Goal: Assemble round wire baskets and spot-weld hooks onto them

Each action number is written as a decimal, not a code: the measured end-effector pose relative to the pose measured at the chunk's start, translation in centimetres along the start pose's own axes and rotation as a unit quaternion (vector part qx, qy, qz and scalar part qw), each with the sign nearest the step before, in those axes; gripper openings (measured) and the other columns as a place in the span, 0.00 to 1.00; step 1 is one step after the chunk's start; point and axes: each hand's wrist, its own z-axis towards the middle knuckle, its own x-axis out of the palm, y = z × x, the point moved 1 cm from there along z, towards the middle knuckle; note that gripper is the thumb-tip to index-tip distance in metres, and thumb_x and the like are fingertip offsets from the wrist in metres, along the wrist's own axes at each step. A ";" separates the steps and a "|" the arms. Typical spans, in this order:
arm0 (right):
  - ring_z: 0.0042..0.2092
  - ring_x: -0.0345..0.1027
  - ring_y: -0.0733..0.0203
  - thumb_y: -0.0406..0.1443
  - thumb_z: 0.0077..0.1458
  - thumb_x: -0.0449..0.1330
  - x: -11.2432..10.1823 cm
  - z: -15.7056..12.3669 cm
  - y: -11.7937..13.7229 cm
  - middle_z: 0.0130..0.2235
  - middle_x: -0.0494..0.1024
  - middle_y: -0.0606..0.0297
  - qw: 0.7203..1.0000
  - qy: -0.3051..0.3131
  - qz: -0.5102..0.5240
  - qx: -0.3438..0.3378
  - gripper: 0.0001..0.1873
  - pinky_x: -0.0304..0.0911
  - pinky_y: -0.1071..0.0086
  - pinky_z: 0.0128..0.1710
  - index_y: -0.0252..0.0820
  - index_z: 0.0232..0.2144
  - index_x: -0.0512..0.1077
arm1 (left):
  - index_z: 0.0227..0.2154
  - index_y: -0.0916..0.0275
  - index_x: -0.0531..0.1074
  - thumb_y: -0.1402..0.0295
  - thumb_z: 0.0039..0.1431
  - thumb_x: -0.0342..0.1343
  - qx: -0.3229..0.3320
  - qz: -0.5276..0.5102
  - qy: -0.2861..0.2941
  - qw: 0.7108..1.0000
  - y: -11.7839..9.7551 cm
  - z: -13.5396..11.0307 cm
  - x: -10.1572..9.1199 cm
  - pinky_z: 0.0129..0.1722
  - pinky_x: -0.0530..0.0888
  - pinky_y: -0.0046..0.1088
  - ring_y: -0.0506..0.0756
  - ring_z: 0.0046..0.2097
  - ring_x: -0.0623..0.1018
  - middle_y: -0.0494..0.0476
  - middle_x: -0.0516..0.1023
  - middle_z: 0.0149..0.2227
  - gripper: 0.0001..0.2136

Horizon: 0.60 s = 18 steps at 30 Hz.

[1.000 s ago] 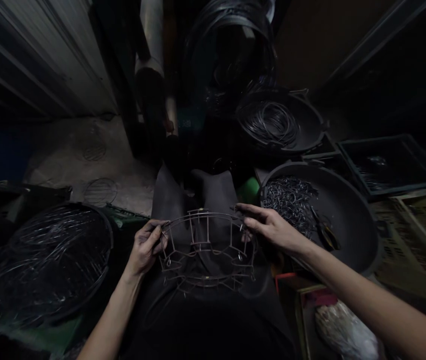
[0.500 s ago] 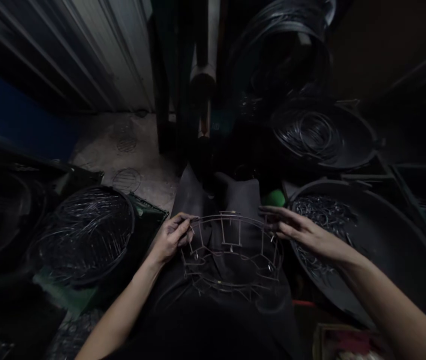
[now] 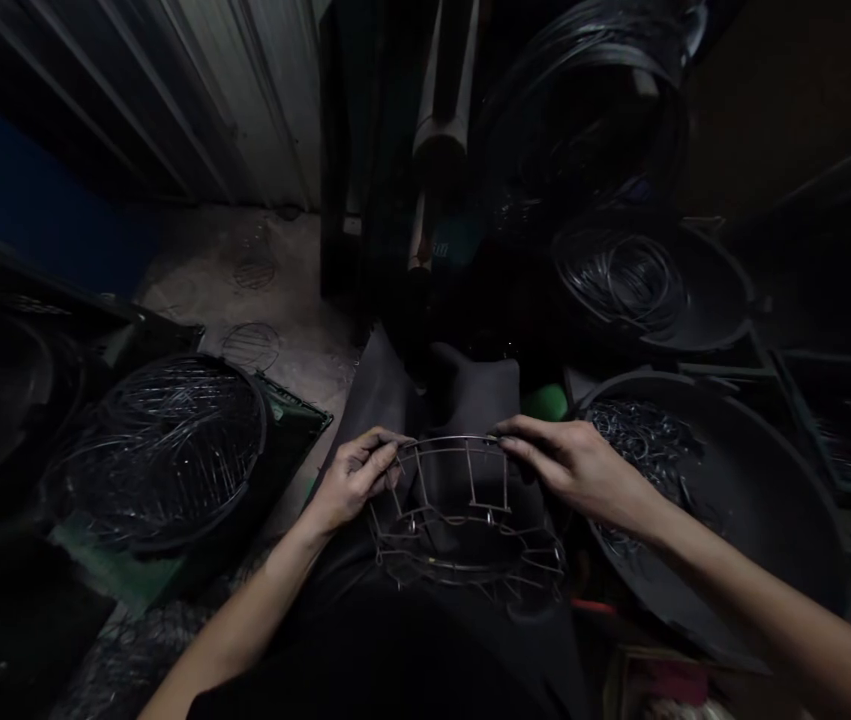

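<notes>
Where fingers [image 3: 534,430] pinch rim [image 3: 456,438], wire frame [image 3: 471,480] curves, apparently round.

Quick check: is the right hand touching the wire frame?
Touching. In the head view, the right hand pinches the wire frame at its upper rim, with no gap visible between them.

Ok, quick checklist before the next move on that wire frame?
1. Left hand gripping wire frame: ok, pinching the upper rim at its left.
2. Right hand gripping: ok, thumb and fingertips on the same rim, further right.
3. Wire frame supported from below: cannot tell; it is over dark clothing, contact unclear.
4. Wire joints sound: cannot tell, too small and dim.
5. Short wire pieces contained: ok, those in view by the right hand are in the round basin.
6. Lighting: not ok, scene very dark.
</notes>
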 end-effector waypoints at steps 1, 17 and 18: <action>0.36 0.74 0.56 0.45 0.57 0.51 -0.2 0.0 -0.1 0.34 0.80 0.64 1.000 0.013 0.013 0.014 0.16 0.66 0.66 0.36 0.47 0.38 0.76 | 0.38 0.65 0.74 0.57 0.57 0.54 0.000 0.006 0.004 1.000 -0.1 0.1 0.0 0.16 0.52 0.18 0.42 0.17 0.59 0.47 0.66 0.19 0.15; 0.25 0.65 0.68 0.51 0.39 0.67 0.3 0.5 -7.8 0.25 0.73 0.69 0.907 -0.142 0.328 0.223 0.22 0.61 0.76 0.23 0.41 0.32 0.74 | 0.49 0.63 0.69 0.65 0.54 0.61 -0.087 -0.179 0.070 0.978 7.0 -1.3 -1.7 0.48 0.69 0.34 0.58 0.50 0.74 0.65 0.74 0.49 0.20; 0.23 0.62 0.70 0.50 0.37 0.68 0.2 0.4 -8.2 0.23 0.71 0.71 0.893 -0.162 0.350 0.233 0.23 0.59 0.78 0.20 0.41 0.31 0.74 | 0.50 0.63 0.69 0.66 0.54 0.61 -0.071 -0.205 0.063 0.974 6.7 -0.9 -1.2 0.48 0.69 0.34 0.58 0.51 0.73 0.66 0.73 0.50 0.20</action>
